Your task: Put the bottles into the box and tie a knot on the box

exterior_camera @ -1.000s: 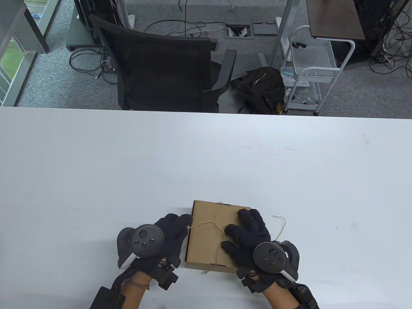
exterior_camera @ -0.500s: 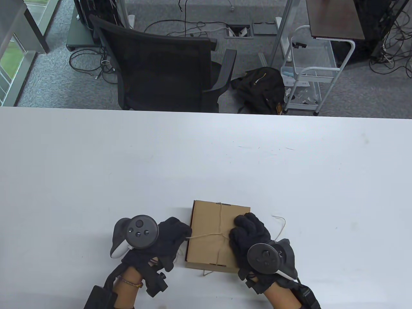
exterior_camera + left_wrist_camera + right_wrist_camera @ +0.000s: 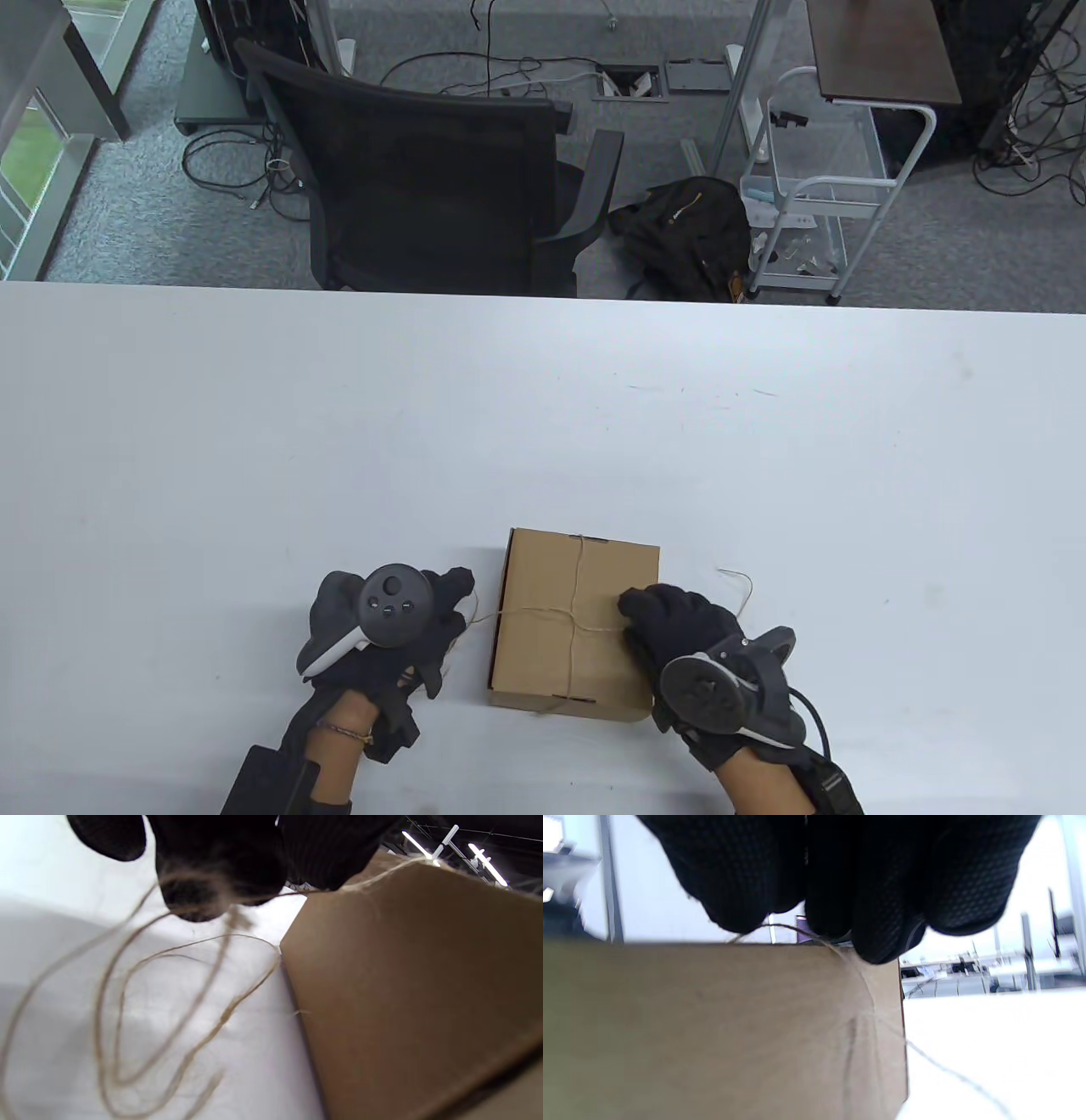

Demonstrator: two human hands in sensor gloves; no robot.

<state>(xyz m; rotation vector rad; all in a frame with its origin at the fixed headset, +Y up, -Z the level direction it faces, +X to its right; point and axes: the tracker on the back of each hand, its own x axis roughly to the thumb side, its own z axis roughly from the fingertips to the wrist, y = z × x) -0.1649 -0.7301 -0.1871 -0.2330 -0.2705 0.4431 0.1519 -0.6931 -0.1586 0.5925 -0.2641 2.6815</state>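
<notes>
A closed brown cardboard box (image 3: 543, 654) lies near the table's front edge, with thin twine (image 3: 534, 611) crossed over its lid. No bottles show. My left hand (image 3: 445, 607) is just left of the box, fingers curled round the twine, which runs taut to the box's left edge. In the left wrist view loose twine loops (image 3: 178, 1035) hang below the gloved fingers (image 3: 212, 857) beside the box wall (image 3: 403, 984). My right hand (image 3: 657, 615) sits at the lid's right edge and pinches the twine there. Its fingertips (image 3: 874, 899) curl over the box top (image 3: 712, 1027).
The white table (image 3: 339, 424) stretches wide to the left, right and far side of the box. A loose twine end (image 3: 738, 586) lies on the table right of the box. Beyond the far edge stand a black office chair (image 3: 424, 170), a dark backpack (image 3: 687, 229) and a white cart (image 3: 814, 195).
My left hand drew away to the left of the box, pulling the twine straight. My right hand slid from flat on the lid to its right edge and curled onto the twine.
</notes>
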